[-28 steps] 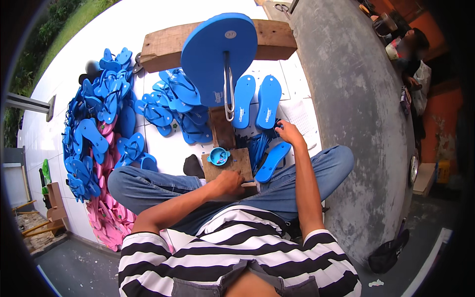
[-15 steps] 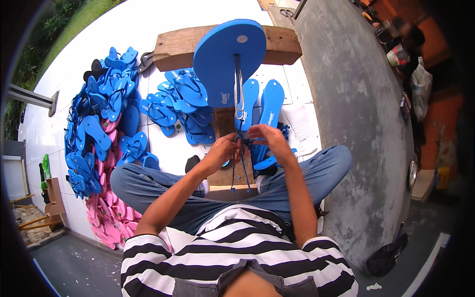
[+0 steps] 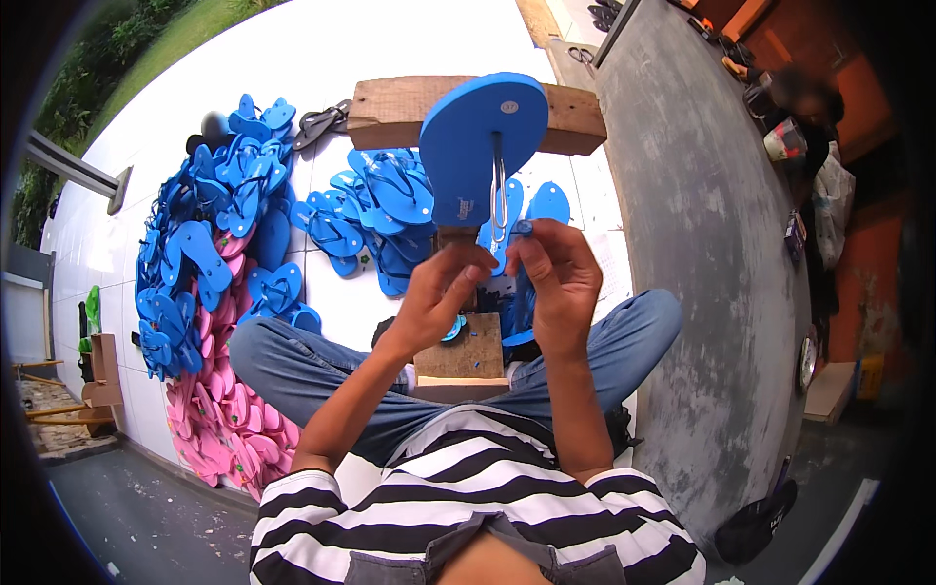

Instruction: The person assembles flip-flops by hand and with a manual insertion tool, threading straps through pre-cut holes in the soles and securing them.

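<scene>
A blue flip-flop sole [image 3: 483, 136] stands tilted at a wooden stand, with a long metal wire loop [image 3: 499, 185] sticking out of its hole. Just below the loop, my left hand [image 3: 444, 297] is closed with its fingertips together; what they grip, if anything, is hidden. My right hand [image 3: 561, 288], close beside it, pinches a small blue strap end [image 3: 524, 227] between thumb and forefinger. The rest of that strap is hard to make out. Under my hands is the lower wooden block [image 3: 468, 349] of the stand, with a small round blue thing [image 3: 454, 329] on it.
The stand's wooden crossbeam [image 3: 385, 112] is behind the sole. Piles of blue flip-flops [image 3: 200, 253] and pink flip-flops [image 3: 219, 409] lie left on white tiles. More blue soles [image 3: 549, 203] lie beyond my right hand. A grey ledge [image 3: 712, 292] runs along the right, with another person [image 3: 804, 97] beyond.
My right hand has risen and turned, now pinching a blue strap end near the wire loop. The dangling strap ends no longer hang over the block. The view has shifted slightly.
</scene>
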Demonstrator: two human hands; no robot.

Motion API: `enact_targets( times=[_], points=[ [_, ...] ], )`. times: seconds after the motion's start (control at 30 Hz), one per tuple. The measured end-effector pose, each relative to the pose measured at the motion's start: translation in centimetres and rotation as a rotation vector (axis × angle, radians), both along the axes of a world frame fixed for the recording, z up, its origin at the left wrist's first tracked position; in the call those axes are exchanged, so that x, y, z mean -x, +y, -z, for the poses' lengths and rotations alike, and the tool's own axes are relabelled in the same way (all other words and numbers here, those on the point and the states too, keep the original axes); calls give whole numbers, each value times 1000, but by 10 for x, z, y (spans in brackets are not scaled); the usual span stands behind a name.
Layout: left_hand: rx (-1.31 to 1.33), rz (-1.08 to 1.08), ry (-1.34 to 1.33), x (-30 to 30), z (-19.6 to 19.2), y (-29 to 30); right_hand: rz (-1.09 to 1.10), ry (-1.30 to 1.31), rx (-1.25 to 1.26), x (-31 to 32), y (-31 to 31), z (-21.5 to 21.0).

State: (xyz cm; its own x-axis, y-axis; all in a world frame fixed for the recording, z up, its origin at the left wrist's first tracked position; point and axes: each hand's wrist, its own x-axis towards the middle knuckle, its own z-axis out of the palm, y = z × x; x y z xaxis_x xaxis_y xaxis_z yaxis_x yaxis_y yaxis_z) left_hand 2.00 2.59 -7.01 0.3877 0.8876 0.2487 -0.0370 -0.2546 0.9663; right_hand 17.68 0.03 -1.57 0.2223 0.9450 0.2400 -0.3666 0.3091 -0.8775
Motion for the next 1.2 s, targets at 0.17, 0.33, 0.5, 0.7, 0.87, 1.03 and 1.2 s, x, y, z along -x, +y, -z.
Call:
enact_targets(
  times=[0.17, 0.33, 0.5, 0.7, 0.87, 1.03, 1.2],
  points=[
    [-458, -227, 19, 11, -67, 27, 63, -319, -98, -7, 1, -31],
    [-752, -461, 217, 16, -118, 60, 77, -365, -158, -5, 3, -31],
    [-862, -502, 425, 12, -139, 89, 174, -584, -246, -6, 2, -36],
    [-708, -265, 516, -1, -152, 97, 308, -875, -391, -6, 2, -46],
    [-686, -323, 491, -1, -145, 94, 342, -1000, -462, -12, 23, -48],
    [-527, -240, 219, -4, -132, 52, 307, -814, -469, -20, 20, -54],
    [-517, -244, 222, -5, -132, 35, -76, -509, -217, -17, 34, -49]
  ],
)
